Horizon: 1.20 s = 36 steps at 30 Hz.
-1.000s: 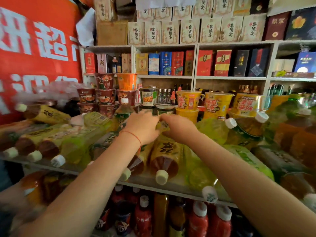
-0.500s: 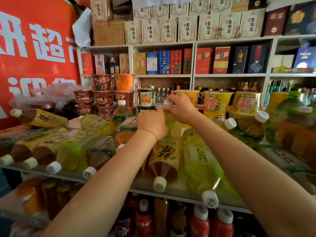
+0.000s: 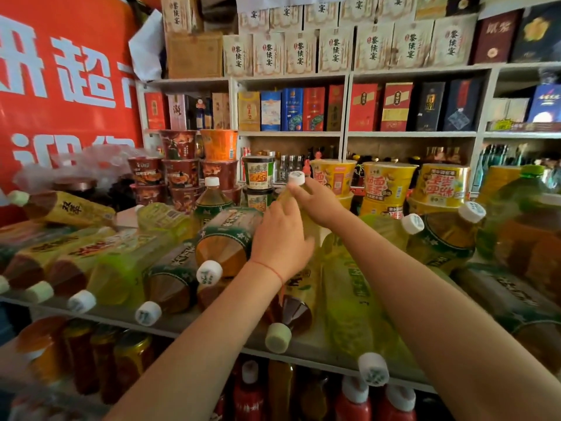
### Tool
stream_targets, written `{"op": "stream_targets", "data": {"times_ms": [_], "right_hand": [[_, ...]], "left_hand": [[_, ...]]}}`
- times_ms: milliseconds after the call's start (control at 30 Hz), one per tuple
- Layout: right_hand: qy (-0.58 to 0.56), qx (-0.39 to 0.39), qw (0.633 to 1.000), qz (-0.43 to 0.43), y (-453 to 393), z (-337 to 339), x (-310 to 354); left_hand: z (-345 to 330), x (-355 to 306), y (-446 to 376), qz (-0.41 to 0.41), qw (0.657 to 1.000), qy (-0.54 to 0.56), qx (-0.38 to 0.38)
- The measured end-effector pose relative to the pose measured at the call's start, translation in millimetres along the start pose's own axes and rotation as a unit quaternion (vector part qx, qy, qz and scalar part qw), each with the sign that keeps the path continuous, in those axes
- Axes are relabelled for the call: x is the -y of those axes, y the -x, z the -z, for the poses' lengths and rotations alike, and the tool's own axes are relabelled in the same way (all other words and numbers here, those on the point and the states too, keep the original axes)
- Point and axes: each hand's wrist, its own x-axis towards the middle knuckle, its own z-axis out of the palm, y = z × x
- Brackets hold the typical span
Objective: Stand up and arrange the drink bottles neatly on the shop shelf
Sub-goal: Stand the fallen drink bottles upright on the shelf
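A pale yellow-green drink bottle [image 3: 306,226] with a white cap stands nearly upright in the middle of the shelf [image 3: 188,325]. My right hand [image 3: 318,202] grips its neck just under the cap. My left hand [image 3: 280,241] holds its body lower down, fingers curled round the side. Around it several tea bottles lie on their sides with caps toward me: brown ones [image 3: 170,284] at the left, a yellow-green one [image 3: 352,296] under my right arm. One green-labelled bottle [image 3: 212,199] stands upright behind.
Stacked red and yellow instant-noodle cups [image 3: 388,183] line the back of the shelf. Large tea bottles [image 3: 446,238] lean at the right. Red-capped bottles [image 3: 352,399] fill the shelf below. Boxed goods fill the wall shelves; a red banner [image 3: 60,86] hangs at the left.
Both hands have raised the yellow-green bottle from lying among the others to nearly upright. My right hand moved up and back to its neck; my left slid onto its body.
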Motion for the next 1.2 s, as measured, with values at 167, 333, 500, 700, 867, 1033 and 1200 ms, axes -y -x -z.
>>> {"op": "stream_targets", "data": {"times_ms": [167, 333, 500, 700, 867, 1033, 1200], "right_hand": [[-0.013, 0.003, 1.0, 0.004, 1.6, 1.6, 7.9], [-0.007, 0.006, 1.0, -0.025, 8.3, 3.2, 0.8], [0.057, 0.048, 0.996, -0.052, 11.5, -0.1, 10.9], [0.195, 0.014, 0.981, -0.017, 40.8, 24.6, 10.3], [0.414, -0.035, 0.909, -0.03, 75.6, 79.0, -0.4], [0.399, 0.058, 0.911, -0.091, 108.2, 121.2, -6.4], [0.311, 0.065, 0.943, -0.096, 111.3, 132.0, -17.0]], "left_hand": [[-13.6, 7.8, 11.3, -0.009, 0.981, -0.021, 0.192], [-6.4, 5.5, 14.4, -0.038, 0.976, -0.045, 0.21], [-1.1, 3.4, 15.4, -0.034, 0.975, -0.06, 0.213], [4.5, -2.7, 11.7, -0.065, 0.984, -0.058, 0.158], [9.4, -37.0, -1.9, -0.098, 0.991, 0.005, 0.086], [-0.7, -76.8, -15.0, -0.117, 0.985, -0.01, 0.127], [-17.8, -86.6, -24.2, -0.089, 0.985, 0.007, 0.148]]}}
